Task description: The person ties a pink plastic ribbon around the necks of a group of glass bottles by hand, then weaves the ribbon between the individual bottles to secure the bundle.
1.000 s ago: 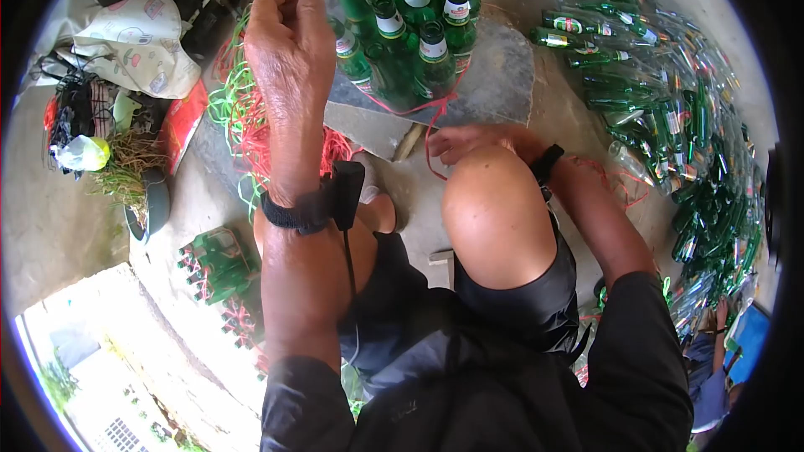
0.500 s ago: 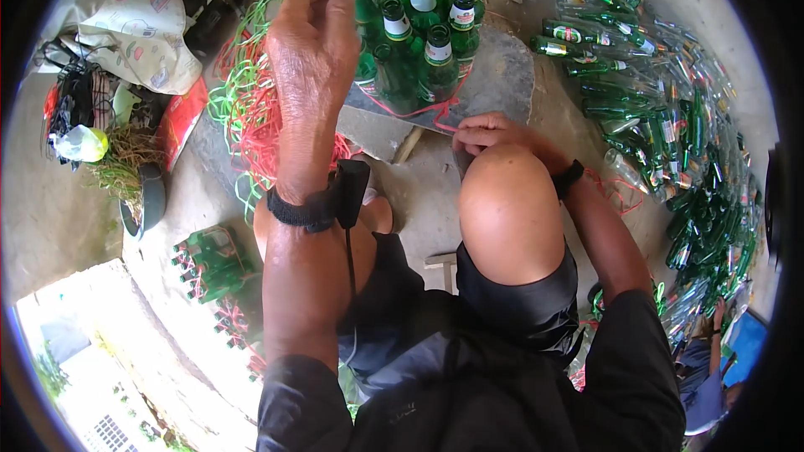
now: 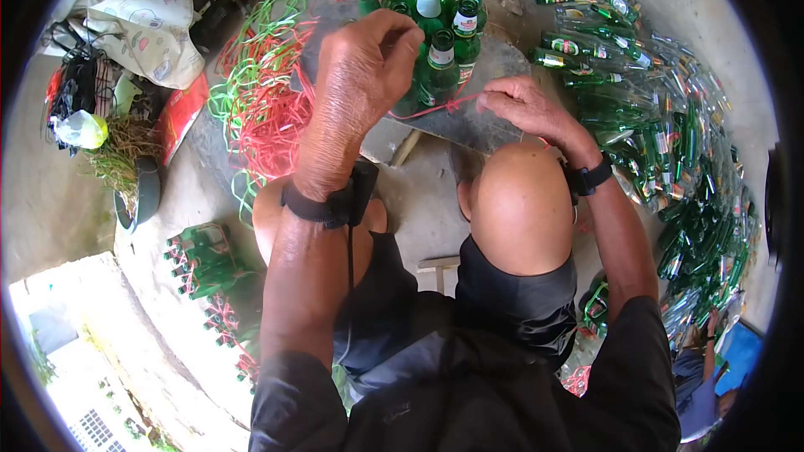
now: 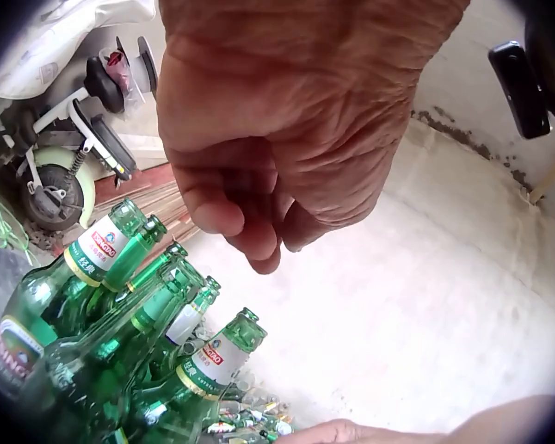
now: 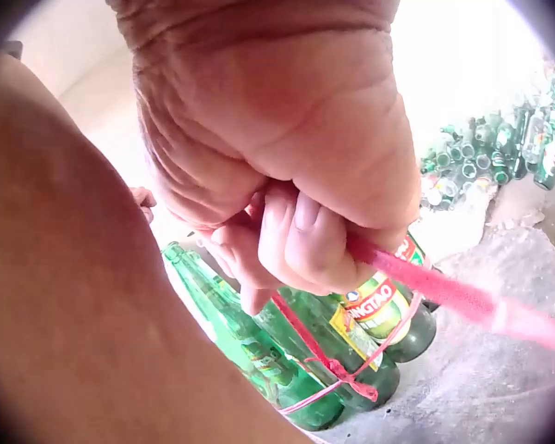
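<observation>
Upright green bottles (image 3: 441, 71) stand in a cluster on a dark slab (image 3: 502, 63), with red string (image 3: 419, 112) around their lower part. A knot (image 5: 340, 372) in that string shows in the right wrist view. My right hand (image 3: 536, 113) pinches the red string beside the cluster; a length of string (image 5: 444, 289) runs from its curled fingers. Above the near left bottles hangs my left hand (image 3: 362, 75), loosely curled, with a gap between thumb and fingers. Nothing shows in it in the left wrist view, and it hides some bottles in the head view.
Tangled red and green string (image 3: 272, 117) lies left of the bottles. Many loose bottles (image 3: 620, 100) cover the floor at right. A plant pot (image 3: 147, 192) and bundled bottles (image 3: 201, 259) are at left. My knee (image 3: 521, 209) is just below my right hand.
My left hand has moved right and down, over the bottles. My right hand has risen from beside the knee toward the slab, drawing the string out to the right.
</observation>
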Available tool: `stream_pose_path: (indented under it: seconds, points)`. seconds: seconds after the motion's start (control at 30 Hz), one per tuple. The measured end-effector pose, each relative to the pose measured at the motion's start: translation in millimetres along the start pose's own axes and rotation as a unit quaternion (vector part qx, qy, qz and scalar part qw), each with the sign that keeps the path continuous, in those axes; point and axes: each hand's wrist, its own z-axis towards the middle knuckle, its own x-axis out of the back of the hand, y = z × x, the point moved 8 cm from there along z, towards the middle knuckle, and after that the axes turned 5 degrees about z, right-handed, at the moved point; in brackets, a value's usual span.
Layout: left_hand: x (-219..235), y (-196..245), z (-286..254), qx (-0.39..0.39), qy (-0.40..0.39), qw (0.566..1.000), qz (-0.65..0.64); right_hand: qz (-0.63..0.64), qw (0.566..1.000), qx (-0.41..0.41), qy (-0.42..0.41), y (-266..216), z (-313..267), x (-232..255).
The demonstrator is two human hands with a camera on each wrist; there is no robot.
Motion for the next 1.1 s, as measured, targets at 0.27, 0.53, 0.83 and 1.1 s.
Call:
stream_pose_path:
  seconds: [0.27,0.53,0.83,1.1]
  points:
    - [-21,0,-19,-0.006,-0.060,0.996,0.073,-0.036,0.998,0.035,0.029,-41,9,19]
    - [-49,-2,-36,0.053,-0.111,0.974,0.188,-0.107,0.988,0.106,0.029,-63,19,34]
    - [-72,-16,-39,0.063,-0.030,0.991,0.110,-0.148,0.985,0.087,0.020,-86,27,33]
    - [-89,-27,-35,0.084,0.002,0.996,0.042,-0.196,0.973,0.118,0.035,-100,33,28]
